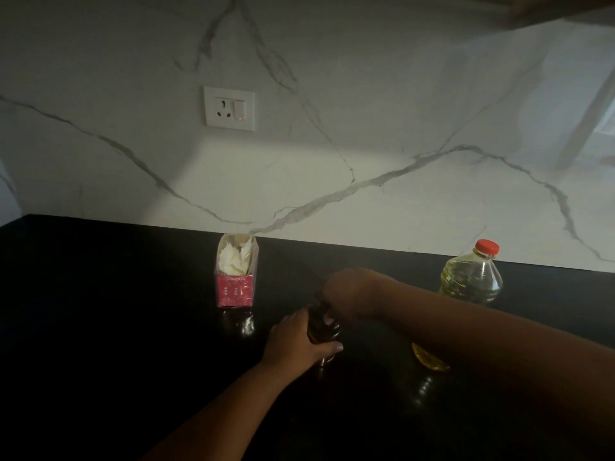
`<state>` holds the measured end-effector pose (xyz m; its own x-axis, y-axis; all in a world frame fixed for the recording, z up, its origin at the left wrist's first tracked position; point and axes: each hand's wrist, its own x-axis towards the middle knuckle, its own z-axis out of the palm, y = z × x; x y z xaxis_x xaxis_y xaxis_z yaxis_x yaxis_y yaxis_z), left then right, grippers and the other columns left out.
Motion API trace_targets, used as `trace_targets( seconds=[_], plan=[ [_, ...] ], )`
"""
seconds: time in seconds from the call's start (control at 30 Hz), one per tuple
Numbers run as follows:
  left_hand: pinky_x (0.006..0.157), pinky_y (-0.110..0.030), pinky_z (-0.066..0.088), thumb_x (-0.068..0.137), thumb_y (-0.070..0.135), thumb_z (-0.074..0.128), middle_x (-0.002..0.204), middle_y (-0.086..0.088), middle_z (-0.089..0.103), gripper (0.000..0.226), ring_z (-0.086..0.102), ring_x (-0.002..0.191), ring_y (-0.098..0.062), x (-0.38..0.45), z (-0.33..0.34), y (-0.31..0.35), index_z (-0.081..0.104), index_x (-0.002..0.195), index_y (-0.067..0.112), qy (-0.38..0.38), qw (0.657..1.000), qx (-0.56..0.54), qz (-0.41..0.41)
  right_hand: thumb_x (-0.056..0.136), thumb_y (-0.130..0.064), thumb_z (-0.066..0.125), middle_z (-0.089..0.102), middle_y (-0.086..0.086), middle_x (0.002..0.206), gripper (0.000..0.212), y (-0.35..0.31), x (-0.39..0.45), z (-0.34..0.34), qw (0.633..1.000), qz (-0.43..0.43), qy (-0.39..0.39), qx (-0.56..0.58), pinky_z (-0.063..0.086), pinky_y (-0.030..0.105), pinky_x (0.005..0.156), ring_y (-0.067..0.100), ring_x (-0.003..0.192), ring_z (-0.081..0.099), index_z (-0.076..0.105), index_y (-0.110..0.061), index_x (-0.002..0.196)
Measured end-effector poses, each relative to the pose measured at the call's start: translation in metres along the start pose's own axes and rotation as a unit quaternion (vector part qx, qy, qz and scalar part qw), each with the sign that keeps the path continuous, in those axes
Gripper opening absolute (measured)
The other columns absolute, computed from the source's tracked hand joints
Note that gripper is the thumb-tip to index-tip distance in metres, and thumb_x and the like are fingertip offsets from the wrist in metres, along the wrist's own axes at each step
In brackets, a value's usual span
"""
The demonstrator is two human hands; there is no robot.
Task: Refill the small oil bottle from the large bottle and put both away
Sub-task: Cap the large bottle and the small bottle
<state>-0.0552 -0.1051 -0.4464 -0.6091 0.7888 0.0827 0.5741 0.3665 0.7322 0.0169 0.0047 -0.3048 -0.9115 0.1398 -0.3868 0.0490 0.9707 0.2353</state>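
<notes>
Small oil bottle (pixel 322 329), upright mid-bench (pixel 116 311): left hand (pixel 299 341) wrapped round its body, right hand (pixel 346 292) curled over what seems its cap, forearm crossing before the red-capped large bottle (pixel 471 277).

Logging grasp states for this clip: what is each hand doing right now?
Left hand: grips the body of the small oil bottle.
Right hand: curled over the small oil bottle's top.
</notes>
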Motion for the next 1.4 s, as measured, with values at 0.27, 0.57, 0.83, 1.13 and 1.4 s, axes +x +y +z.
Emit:
trace_targets(
  seconds=[0.27, 0.57, 0.83, 1.13, 1.4],
  plan=[
    [0.105, -0.036, 0.042, 0.068, 0.061, 0.080, 0.118, 0.016, 0.056, 0.072, 0.054, 0.121, -0.013, -0.003, 0.000, 0.005, 0.053, 0.128, 0.034, -0.006, 1.000, -0.001, -0.005, 0.095, -0.060, 0.035, 0.051, -0.001, 0.072, 0.058, 0.000, 0.016, -0.006, 0.995, 0.049, 0.005, -0.082, 0.041, 0.033, 0.057, 0.017, 0.062, 0.049, 0.064, -0.009, 0.099],
    [0.105, -0.039, 0.045, 0.064, 0.069, 0.075, 0.130, 0.007, 0.059, 0.085, 0.056, 0.123, -0.015, -0.006, 0.006, 0.011, 0.048, 0.134, 0.029, 0.003, 0.998, 0.018, -0.065, 0.061, -0.097, 0.011, 0.057, 0.001, 0.067, 0.092, 0.005, 0.016, 0.022, 0.981, 0.145, 0.096, 0.087, 0.042, 0.030, 0.055, 0.017, 0.060, 0.054, 0.055, -0.017, 0.063],
    [0.110, -0.043, 0.040, 0.062, 0.075, 0.073, 0.137, 0.008, 0.056, 0.095, 0.052, 0.128, -0.015, -0.014, -0.012, 0.027, 0.044, 0.140, 0.030, -0.020, 0.993, 0.077, -0.087, 0.069, -0.093, 0.018, 0.062, -0.001, 0.066, 0.088, 0.009, 0.013, 0.023, 0.960, 0.145, 0.158, 0.178, 0.040, 0.029, 0.054, 0.014, 0.063, 0.059, 0.062, -0.017, 0.066],
    [0.110, -0.047, 0.041, 0.076, 0.064, 0.073, 0.150, 0.000, 0.046, 0.096, 0.048, 0.134, -0.021, -0.032, -0.055, 0.018, 0.029, 0.152, 0.025, 0.014, 0.985, 0.111, -0.135, 0.083, -0.068, 0.048, 0.057, -0.005, 0.089, 0.050, 0.000, 0.033, 0.011, 0.956, 0.107, 0.205, 0.183, 0.047, 0.033, 0.065, 0.014, 0.082, 0.055, 0.057, -0.025, 0.106],
    [0.103, -0.038, 0.046, 0.082, 0.058, 0.070, 0.139, -0.003, 0.051, 0.081, 0.052, 0.123, -0.020, 0.004, -0.117, -0.027, 0.037, 0.144, 0.019, 0.138, 0.973, 0.162, -0.094, 0.091, -0.038, 0.056, 0.064, -0.003, 0.092, 0.019, -0.016, 0.087, -0.035, 0.955, 0.079, 0.210, 0.195, 0.040, 0.027, 0.060, 0.010, 0.070, 0.051, 0.063, -0.023, 0.100]
  ],
)
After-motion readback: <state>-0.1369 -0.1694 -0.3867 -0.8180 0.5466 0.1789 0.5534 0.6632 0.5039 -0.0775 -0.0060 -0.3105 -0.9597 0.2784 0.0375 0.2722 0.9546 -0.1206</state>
